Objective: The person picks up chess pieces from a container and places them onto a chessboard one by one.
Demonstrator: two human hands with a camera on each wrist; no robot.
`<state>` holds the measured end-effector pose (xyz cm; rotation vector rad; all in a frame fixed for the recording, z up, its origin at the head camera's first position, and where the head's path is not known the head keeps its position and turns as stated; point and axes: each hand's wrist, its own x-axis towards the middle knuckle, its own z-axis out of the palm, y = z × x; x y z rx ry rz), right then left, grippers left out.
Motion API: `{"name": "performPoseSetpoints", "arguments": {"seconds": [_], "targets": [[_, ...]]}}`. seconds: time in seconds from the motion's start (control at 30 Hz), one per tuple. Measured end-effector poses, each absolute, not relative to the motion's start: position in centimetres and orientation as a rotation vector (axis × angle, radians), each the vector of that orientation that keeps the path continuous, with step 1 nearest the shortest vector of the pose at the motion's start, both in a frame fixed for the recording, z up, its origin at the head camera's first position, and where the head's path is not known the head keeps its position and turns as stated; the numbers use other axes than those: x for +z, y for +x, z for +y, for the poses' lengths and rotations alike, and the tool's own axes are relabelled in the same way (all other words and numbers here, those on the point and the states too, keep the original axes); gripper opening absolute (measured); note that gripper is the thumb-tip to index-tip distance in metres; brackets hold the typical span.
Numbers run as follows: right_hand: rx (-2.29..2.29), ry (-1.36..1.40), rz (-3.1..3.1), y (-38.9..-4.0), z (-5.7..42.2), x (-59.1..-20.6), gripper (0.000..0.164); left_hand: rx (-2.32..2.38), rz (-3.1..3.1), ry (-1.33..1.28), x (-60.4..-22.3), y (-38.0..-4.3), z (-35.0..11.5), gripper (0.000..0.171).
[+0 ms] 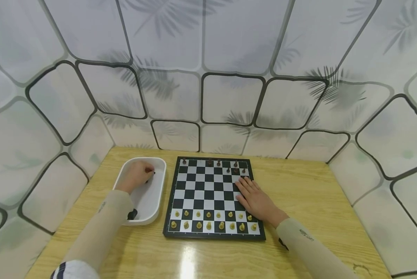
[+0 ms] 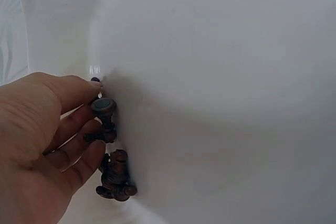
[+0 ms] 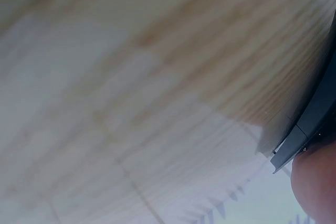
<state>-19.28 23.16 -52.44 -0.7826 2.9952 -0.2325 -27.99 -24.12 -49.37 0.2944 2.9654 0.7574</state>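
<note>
Chess pieces (image 2: 119,178), dark brown, lie in the white tray (image 1: 152,201) right at the fingertips of the left hand (image 1: 136,177), which I have pinching at them with thumb and curled fingers. The chessboard (image 1: 204,186) is to that hand's right; nearer its bare squares, my right hand (image 1: 258,200) rests, fingers extended, on its right edge.

I record, under my right hand (image 1: 259,202), a black-and-white chequered board (image 1: 204,190) with black border; left of it, yellow pieces (image 1: 209,225). Around my left hand (image 1: 136,177): plain white tray (image 1: 155,197), dark brown pieces (image 2: 116,177).
</note>
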Motion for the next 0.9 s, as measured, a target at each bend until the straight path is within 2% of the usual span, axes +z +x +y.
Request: {"name": "performPoseSetpoints", "arguments": {"seconds": [0.4,0.67,0.9], "targets": [[-0.247,-0.802,2.994,-19.45,23.16,-52.31,0.063,0.655,2.946,0.323,-48.68,-28.19,-23.97,0.021],[-0.244,-0.808,2.992,-19.54,23.25,-52.36,0.063,0.772,2.954,0.316,-48.72,-28.12,-24.22,0.015],[-0.255,-0.819,3.003,-19.29,23.27,-52.43,0.063,0.816,2.957,0.313,-48.73,-28.00,-24.26,0.018]]}}
